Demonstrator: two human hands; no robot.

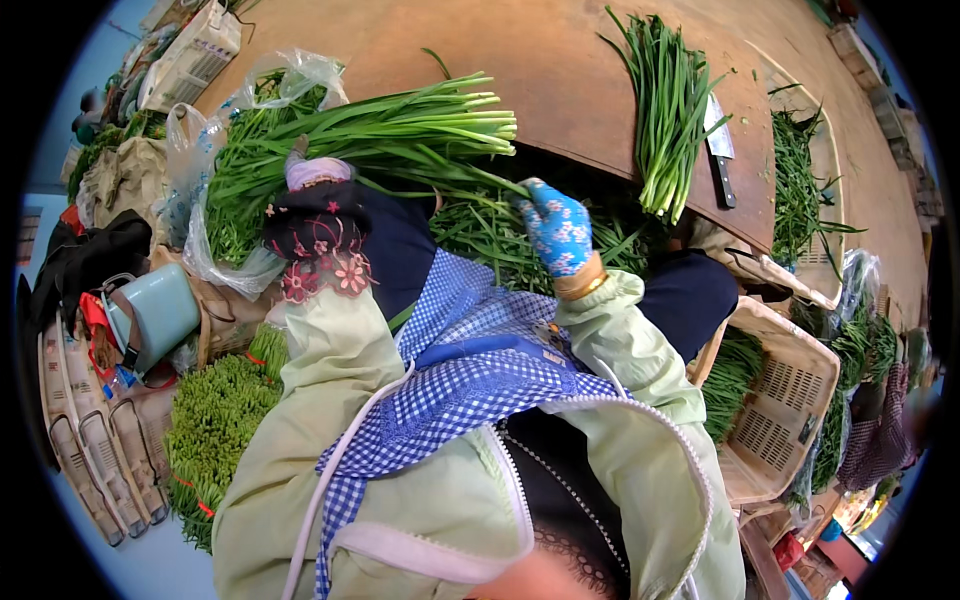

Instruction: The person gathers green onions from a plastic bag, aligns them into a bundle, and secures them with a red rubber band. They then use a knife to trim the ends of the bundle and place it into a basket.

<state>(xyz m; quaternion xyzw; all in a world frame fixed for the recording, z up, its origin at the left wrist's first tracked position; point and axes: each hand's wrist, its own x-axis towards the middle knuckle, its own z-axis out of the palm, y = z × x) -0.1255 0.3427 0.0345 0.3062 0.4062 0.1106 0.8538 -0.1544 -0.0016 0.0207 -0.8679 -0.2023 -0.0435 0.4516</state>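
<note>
My left hand, in a lilac-and-grey glove, grips a large bundle of garlic chives from below. The pale stem ends point right; most of my fingers are hidden by the leaves. My right hand, in a blue floral glove, pinches a few chive strands trailing from the bundle's lower edge. Loose green leaves lie below, between my knees. On the wooden board rests a second chive bundle, with a kitchen knife beside it.
A clear plastic bag of chives stands at left, near a light-blue container. Banded upright bundles sit lower left. To the right are a crate with greens and a long pale basket holding loose leaves.
</note>
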